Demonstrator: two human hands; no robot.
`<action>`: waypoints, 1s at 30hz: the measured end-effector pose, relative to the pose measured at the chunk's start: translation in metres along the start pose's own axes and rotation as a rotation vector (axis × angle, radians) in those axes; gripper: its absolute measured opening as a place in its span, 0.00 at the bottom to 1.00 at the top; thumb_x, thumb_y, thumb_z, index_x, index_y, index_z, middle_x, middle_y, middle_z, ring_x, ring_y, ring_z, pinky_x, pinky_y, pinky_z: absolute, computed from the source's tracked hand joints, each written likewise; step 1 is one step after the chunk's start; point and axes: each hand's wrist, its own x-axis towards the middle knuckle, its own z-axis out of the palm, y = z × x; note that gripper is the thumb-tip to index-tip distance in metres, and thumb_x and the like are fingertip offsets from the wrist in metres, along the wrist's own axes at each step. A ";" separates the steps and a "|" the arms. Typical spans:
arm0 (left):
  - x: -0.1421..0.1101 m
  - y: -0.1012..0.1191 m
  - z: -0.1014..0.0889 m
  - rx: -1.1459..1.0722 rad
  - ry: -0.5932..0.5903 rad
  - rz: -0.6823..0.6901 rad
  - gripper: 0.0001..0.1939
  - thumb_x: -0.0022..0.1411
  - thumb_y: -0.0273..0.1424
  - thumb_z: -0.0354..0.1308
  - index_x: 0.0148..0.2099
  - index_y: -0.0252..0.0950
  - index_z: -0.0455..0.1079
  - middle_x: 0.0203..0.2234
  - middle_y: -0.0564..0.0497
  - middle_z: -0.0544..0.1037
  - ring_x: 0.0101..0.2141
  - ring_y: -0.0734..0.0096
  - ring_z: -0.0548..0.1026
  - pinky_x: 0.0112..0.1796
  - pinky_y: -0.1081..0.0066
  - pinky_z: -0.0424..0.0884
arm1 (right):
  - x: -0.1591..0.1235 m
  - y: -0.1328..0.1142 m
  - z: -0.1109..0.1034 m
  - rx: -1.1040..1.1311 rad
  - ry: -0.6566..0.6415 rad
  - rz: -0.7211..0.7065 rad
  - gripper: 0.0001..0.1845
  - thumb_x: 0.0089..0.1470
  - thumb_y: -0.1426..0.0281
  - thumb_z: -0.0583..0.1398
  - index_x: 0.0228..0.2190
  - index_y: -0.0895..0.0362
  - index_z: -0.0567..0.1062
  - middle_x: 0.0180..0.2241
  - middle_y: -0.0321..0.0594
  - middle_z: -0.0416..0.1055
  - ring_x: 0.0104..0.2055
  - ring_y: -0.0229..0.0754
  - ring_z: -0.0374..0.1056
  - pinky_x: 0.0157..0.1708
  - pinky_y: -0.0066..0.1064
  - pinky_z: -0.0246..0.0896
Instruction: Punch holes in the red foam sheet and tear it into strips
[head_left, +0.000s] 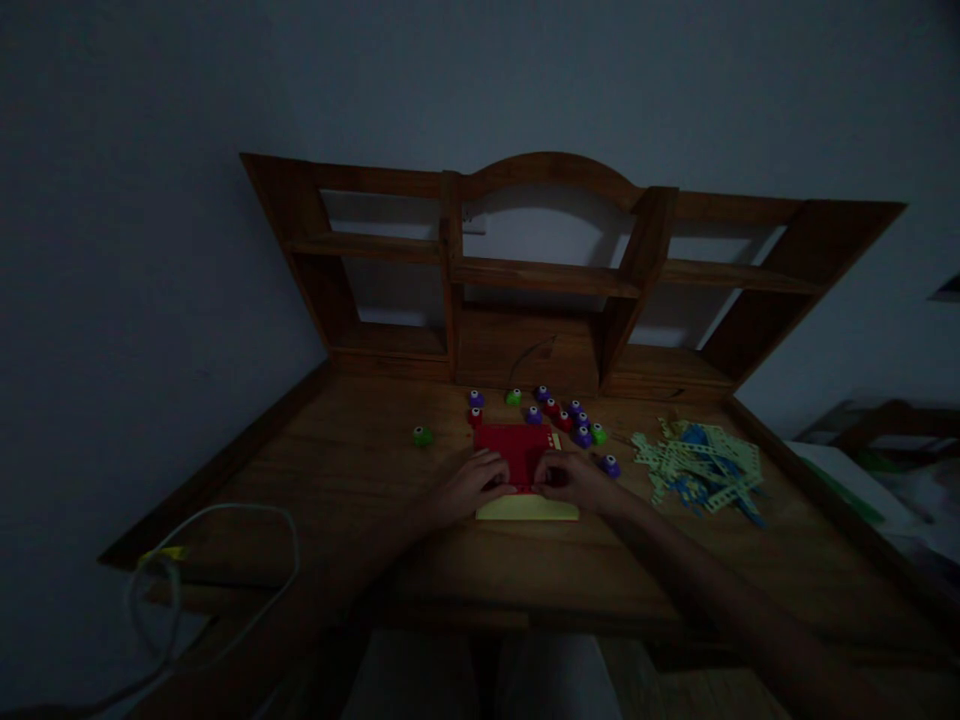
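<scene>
A flat red panel (511, 445) lies on the wooden desk in front of me, over a pale yellow panel (525, 508) that shows along its near side. My left hand (478, 478) has its fingers curled at the red panel's near left edge. At the near right edge, my right hand (564, 477) grips the same panel with bent fingers. Dim light hides the exact fingertip contact. Close by stand small one-eyed toy pieces: a purple one (611, 466) beside my right hand, a red one (475, 416) behind the panel, and a green one (422, 436) to the left.
Several more purple, red and green eyed pieces (583, 436) cluster behind the panel. A pile of pale green and blue perforated plastic parts (709, 465) lies at the right. A wooden shelf unit (544, 275) rises at the back. A white cable (294, 540) loops at the left.
</scene>
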 end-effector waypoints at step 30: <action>-0.009 0.029 0.003 0.484 0.002 0.124 0.13 0.67 0.28 0.48 0.45 0.45 0.73 0.38 0.49 0.68 0.39 0.66 0.64 0.42 0.63 0.57 | -0.002 -0.013 0.002 -0.179 0.101 -0.043 0.09 0.49 0.71 0.61 0.36 0.56 0.73 0.34 0.38 0.72 0.35 0.40 0.68 0.36 0.29 0.63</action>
